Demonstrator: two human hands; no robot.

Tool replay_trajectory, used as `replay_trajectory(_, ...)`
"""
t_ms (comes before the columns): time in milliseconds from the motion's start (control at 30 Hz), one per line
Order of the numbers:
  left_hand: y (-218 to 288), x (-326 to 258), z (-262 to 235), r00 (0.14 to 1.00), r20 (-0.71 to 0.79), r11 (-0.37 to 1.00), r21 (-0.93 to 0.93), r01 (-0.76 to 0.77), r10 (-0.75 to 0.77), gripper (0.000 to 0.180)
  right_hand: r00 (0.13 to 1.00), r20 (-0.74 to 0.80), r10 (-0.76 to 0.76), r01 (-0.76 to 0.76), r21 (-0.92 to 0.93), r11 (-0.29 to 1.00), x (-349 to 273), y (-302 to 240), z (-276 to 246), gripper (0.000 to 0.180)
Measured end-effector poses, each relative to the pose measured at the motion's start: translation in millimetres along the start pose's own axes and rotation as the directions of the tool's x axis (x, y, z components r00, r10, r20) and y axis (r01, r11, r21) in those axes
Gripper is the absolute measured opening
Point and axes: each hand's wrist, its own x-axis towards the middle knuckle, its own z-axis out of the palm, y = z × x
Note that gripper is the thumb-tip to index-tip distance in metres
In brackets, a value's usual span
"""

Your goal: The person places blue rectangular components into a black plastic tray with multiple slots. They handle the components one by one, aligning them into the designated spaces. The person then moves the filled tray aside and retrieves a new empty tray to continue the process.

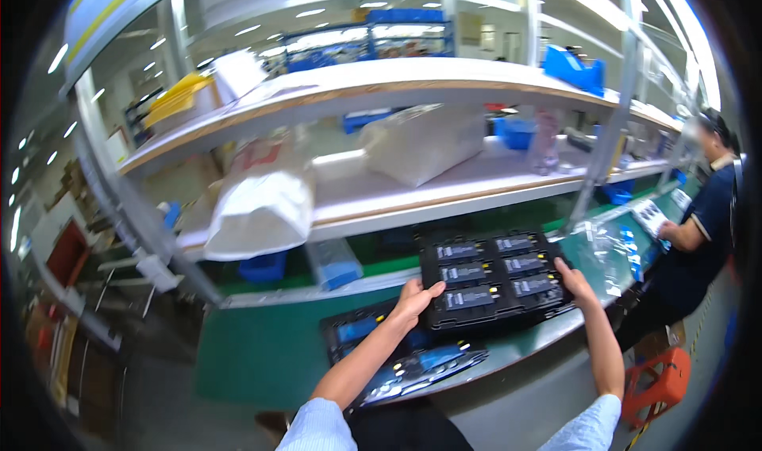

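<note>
Both hands, left hand (413, 299) and right hand (573, 283), have fingers gripping opposite edges of a black compartmented tray (492, 280) near the green tabletop (262, 348) edge, white bags (258, 205) shelved above.

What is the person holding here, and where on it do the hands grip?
A black compartmented tray of dark rectangular parts. The left hand grips its left edge and the right hand its right edge, above the green bench.
</note>
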Motion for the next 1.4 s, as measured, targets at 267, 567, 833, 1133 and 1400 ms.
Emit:
replay_trajectory(267,28,-161,-114,0.977,-0.186,0.988,-0.095,-0.121,0.102,0.037,0.958,0.266,-0.111,0.138,-0.087,0.987,-86,-24,133,0.072)
replay_trajectory(567,30,-316,-277,0.804,-0.584,0.989,-0.018,-0.148,0.11,0.037,0.762,0.623,-0.175,0.473,-0.351,0.809,-126,-21,374,0.077)
replay_trajectory(833,1,-365,-392,0.547,-0.837,1.0,-0.009,0.001,-0.008,0.032,0.632,0.72,-0.288,0.603,-0.223,0.766,-169,1,515,0.094)
replay_trajectory(1133,-36,-322,-451,0.464,-0.886,0.958,0.122,0.259,-0.013,0.039,0.527,0.818,-0.232,0.774,-0.349,0.529,-156,12,539,0.07)
replay_trajectory(1400,-35,-304,-477,0.449,-0.89,0.827,0.31,0.468,0.08,0.046,0.513,0.749,-0.419,0.852,-0.387,0.352,-160,10,549,0.054)
